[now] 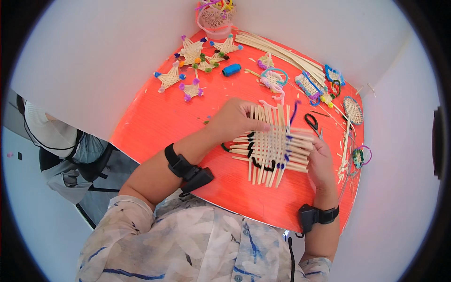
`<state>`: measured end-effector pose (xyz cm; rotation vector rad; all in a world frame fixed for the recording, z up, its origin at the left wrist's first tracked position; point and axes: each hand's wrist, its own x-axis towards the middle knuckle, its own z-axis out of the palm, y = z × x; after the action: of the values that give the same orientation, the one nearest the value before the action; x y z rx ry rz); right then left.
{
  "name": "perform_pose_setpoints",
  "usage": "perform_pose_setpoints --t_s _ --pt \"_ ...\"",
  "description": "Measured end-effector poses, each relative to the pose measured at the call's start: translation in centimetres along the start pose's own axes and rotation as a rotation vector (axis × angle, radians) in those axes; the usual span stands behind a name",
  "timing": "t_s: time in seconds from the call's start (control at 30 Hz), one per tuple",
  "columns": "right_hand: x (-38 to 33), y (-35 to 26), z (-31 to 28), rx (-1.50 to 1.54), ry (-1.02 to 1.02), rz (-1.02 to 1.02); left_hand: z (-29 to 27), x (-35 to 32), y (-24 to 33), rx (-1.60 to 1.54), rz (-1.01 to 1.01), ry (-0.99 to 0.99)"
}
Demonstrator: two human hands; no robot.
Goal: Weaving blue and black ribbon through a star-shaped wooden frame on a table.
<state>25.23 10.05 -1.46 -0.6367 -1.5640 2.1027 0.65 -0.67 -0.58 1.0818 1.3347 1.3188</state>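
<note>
Between my hands is a square mat woven from pale flat strips [268, 143], its loose strip ends sticking out on all sides. Black fuzzy pipe cleaner runs along its left and lower edges, and a purple pipe cleaner [295, 113] winds along the right edge, with a free end standing up at the top. My left hand [239, 120] grips the upper left part, thumb lying on the weave. My right hand [321, 160] closes around the strip ends at the right side; some of its fingers are hidden behind the mat.
On the red table [155, 122] lie black-handled scissors [312, 122] by my right hand, a blue thread spool [231, 70], several woven stars [191, 50], small woven pieces [272, 81] and a strip bundle [286, 54]. A pink basket [216, 21] stands at the back. White partitions border the table.
</note>
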Motion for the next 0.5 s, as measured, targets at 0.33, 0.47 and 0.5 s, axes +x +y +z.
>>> perform_pose_setpoints --t_s 0.33,0.47,0.5 --pt "0.2 -1.1 1.1 0.090 0.053 -0.031 1.5 -0.6 0.3 0.157 0.030 -0.231" --pt "0.0 -1.5 1.2 0.075 0.221 -0.122 1.7 -0.8 0.8 0.208 -0.033 -0.225" --pt "-0.2 -1.7 1.1 0.049 0.231 -0.139 1.7 -0.8 1.0 0.266 -0.046 -0.222"
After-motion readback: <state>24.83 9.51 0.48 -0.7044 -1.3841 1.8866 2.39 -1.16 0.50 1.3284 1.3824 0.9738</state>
